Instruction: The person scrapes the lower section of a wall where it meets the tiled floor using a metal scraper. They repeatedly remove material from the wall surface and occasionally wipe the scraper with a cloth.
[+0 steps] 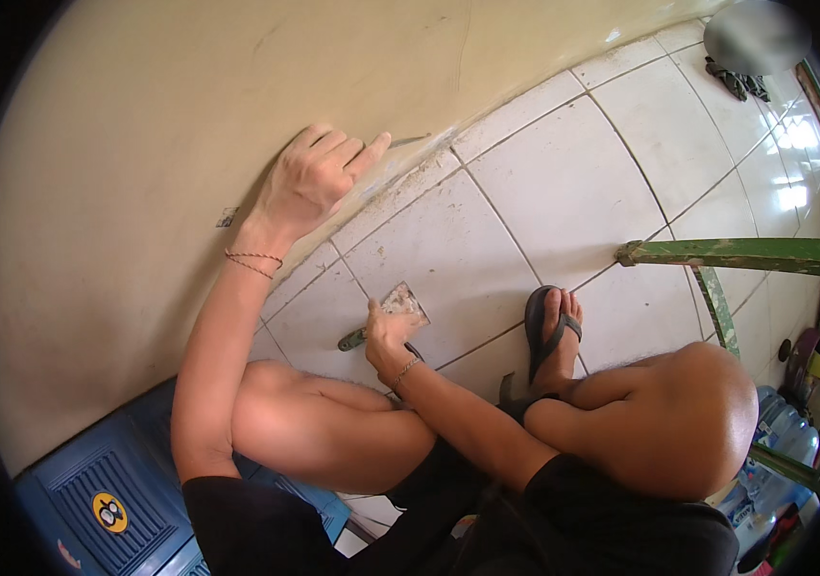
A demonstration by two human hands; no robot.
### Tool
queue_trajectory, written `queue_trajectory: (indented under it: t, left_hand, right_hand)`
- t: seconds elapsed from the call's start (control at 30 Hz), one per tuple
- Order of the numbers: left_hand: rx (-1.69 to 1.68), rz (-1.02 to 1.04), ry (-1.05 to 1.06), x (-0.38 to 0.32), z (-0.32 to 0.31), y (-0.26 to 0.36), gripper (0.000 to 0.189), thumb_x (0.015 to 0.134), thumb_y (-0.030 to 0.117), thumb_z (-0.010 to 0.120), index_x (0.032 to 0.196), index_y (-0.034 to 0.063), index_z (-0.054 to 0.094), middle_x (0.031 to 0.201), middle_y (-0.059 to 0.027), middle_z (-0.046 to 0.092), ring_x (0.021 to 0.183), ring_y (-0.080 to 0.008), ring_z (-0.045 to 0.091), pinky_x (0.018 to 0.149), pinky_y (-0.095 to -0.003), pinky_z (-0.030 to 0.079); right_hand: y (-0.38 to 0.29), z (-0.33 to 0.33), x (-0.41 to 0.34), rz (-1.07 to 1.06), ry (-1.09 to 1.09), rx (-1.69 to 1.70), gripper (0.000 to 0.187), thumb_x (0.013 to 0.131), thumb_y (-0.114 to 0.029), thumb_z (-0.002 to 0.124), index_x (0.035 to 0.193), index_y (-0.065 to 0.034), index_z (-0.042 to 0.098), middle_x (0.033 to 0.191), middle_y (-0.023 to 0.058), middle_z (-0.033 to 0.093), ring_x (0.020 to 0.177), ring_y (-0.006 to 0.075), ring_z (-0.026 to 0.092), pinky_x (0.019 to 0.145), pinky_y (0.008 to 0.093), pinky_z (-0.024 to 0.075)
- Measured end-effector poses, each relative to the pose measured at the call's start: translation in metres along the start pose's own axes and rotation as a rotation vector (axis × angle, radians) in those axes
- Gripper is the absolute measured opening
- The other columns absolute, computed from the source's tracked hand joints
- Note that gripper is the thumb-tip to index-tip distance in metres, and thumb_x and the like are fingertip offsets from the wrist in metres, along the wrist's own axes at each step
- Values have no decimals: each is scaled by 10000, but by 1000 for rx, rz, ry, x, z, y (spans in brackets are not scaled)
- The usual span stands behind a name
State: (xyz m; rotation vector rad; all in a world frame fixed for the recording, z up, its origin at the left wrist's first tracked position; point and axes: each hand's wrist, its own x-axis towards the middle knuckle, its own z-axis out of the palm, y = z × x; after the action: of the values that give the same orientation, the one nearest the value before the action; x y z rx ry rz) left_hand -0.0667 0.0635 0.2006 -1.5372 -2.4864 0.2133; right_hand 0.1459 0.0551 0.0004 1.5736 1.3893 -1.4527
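My left hand (313, 176) is against the cream wall (165, 93), its fingers bent and one finger pointing right. A thin dark strip (410, 140) shows beyond that finger; whether it is a tool's edge or a mark on the wall, I cannot tell. Lower down, above the floor tiles, my right hand (390, 335) is closed around a putty knife with a green handle (352, 339). Its broad blade (404, 301) carries whitish, crumbly material. The hand partly covers the knife and its fingers are slightly blurred.
Crumbs and dust lie along the tiled wall base (417, 176). A green painted frame (741, 253) stands on the right, with plastic bottles (777, 439) below it. Blue plastic drawers (107, 497) are at lower left. My sandalled foot (557, 331) rests on the floor; a dark cloth (734, 81) lies at upper right.
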Motion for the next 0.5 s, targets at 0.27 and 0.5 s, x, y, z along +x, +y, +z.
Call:
queue_trajectory:
  t: [0.27, 0.5]
  left_hand:
    - [-54, 3, -33, 0, -7, 0, 565, 743, -45, 617, 1296, 69, 654, 813, -48, 601, 792, -231, 579, 860, -361, 488]
    - [-40, -22, 5, -20, -10, -3, 482, 752, -27, 625, 1221, 61, 698, 738, -17, 556, 752, -188, 567, 868, -318, 501]
  right_hand:
    - [13, 50, -20, 191, 40, -487, 920, 843, -603, 700, 1451, 1, 365, 1478, 221, 443, 1271, 354, 528, 1122, 458, 389]
    - [-10, 51, -31, 73, -444, -900, 644, 919, -320, 660, 1455, -92, 384, 1427, 160, 524, 1370, 314, 468, 1153, 493, 357]
